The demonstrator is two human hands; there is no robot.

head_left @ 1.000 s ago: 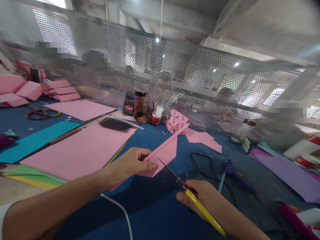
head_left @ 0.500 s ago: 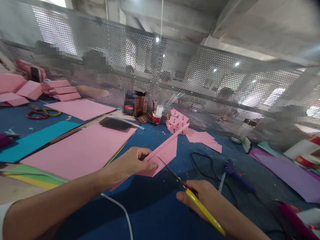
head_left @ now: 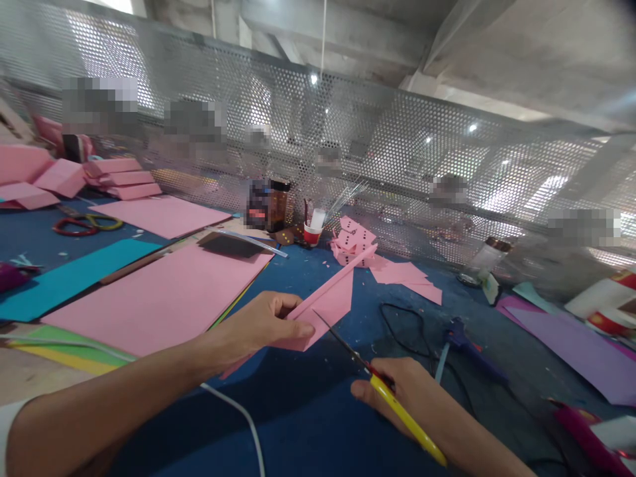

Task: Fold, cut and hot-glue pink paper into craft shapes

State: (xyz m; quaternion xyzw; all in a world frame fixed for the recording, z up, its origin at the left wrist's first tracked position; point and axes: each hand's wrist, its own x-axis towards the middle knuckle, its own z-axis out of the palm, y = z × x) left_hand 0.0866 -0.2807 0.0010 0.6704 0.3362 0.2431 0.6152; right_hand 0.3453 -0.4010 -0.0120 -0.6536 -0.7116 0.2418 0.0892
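Note:
My left hand (head_left: 265,328) pinches a folded sheet of pink paper (head_left: 330,297) between thumb and fingers, holding it above the blue table. Its long folded edge slants up toward the right. Scissors (head_left: 405,417) with yellow handles are gripped in my right hand (head_left: 397,387). The dark blades reach up and left to the lower edge of the paper, near my left thumb. One blade tip lies over the pink face; whether the other is behind the paper I cannot tell. Beyond the paper sits a pink folded piece with black dots (head_left: 354,232).
Pink sheets (head_left: 163,298) and a teal sheet (head_left: 84,275) lie at left, beside red-and-yellow-handled scissors (head_left: 77,226). A blue glue gun (head_left: 472,351) with a dark cord rests at right, near purple paper (head_left: 571,344). A white cable (head_left: 243,414) crosses the front. A perforated metal screen (head_left: 387,139) stands behind.
Almost nothing differs. Both hands, the pink paper and the scissors keep the same position, with only a very slight shift of the whole view.

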